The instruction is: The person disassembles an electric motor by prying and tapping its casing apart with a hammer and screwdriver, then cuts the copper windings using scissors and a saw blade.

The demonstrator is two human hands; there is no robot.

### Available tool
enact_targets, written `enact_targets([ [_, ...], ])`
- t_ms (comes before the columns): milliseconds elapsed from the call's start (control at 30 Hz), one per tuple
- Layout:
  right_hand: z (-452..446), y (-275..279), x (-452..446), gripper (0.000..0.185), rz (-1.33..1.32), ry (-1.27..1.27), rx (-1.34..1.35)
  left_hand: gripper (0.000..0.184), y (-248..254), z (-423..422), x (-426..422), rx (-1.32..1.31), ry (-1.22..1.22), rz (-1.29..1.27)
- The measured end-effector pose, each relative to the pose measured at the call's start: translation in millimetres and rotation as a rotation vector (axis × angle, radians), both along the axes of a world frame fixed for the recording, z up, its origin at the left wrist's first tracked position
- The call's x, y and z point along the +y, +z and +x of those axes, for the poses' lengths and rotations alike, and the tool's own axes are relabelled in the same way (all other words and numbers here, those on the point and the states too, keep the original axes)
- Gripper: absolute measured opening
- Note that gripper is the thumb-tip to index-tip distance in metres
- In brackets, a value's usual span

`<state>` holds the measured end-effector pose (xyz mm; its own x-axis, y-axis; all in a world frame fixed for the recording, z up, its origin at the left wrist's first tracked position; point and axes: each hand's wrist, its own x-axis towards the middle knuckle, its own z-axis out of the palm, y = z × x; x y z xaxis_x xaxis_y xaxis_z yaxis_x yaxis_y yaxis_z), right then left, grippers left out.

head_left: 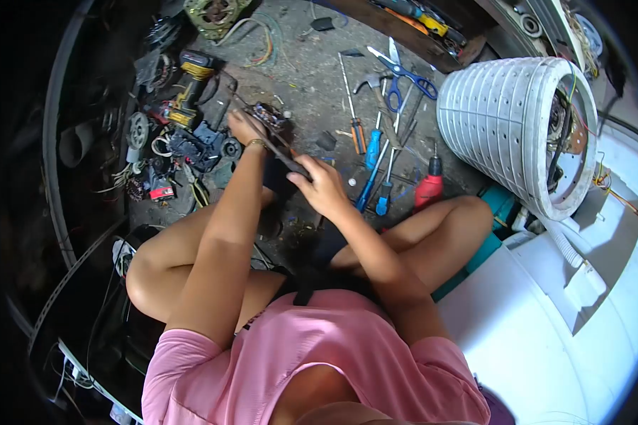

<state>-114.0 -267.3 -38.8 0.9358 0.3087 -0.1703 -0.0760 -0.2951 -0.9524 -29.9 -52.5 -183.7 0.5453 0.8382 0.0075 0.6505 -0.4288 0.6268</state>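
Concrete floor is being covered by tools; dark rod is being clamped in right hand; left hand's grip cannot be told; small part beside it apparently unfinished.

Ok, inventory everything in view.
Perforated drum: one, whitish, right
Appliance casing: one, white, lower right
Scissors: one, blue-handled, upper centre
Hammer: one, greyish, upper centre
Screwdrivers: four visible, three blue, one orange, centre
Cordless drill: one, yellow-black, upper left
Drill: one, red, centre right
Motor parts: several, mixed, left
Wound part: one, dark, upper centre
Bar: one, dark, centre
Shirt: one, pink, bottom
Left hand: one, bare, near wound part
Right hand: one, bare, gripping bar
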Motion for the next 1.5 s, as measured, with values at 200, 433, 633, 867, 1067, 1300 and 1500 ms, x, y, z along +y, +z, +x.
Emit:
enact_targets([
  [200,5,11,6,0.032,-0.048,0.019,0.034,0.030,3,0,-3,-0.065,0.021,-0.081],
  [433,-20,40,-23,0.028,-0.186,0.011,-0.005,0.028,3,4,-6,-0.145,0.013,-0.030],
  [633,20,23,11,0.030,-0.268,0.113,0.011,0.025,1,2,-5,-0.102,-0.009,-0.046],
  [867,0,24,-9,0.028,-0.236,0.096,-0.040,0.026,15,2,-12,-0.138,0.010,-0.036],
  [1067,42,-23,35,0.029,-0.197,0.087,-0.115,0.022,-8,-3,-1,-0.070,0.024,-0.098],
  [1300,-9,27,-40,0.031,-0.110,0.042,-0.114,0.025,-10,-1,-2,-0.130,0.001,0.043],
  [1500,43,-40,32,0.028,-0.179,0.069,-0.195,0.025,19,4,-12,-0.086,0.026,-0.050],
])
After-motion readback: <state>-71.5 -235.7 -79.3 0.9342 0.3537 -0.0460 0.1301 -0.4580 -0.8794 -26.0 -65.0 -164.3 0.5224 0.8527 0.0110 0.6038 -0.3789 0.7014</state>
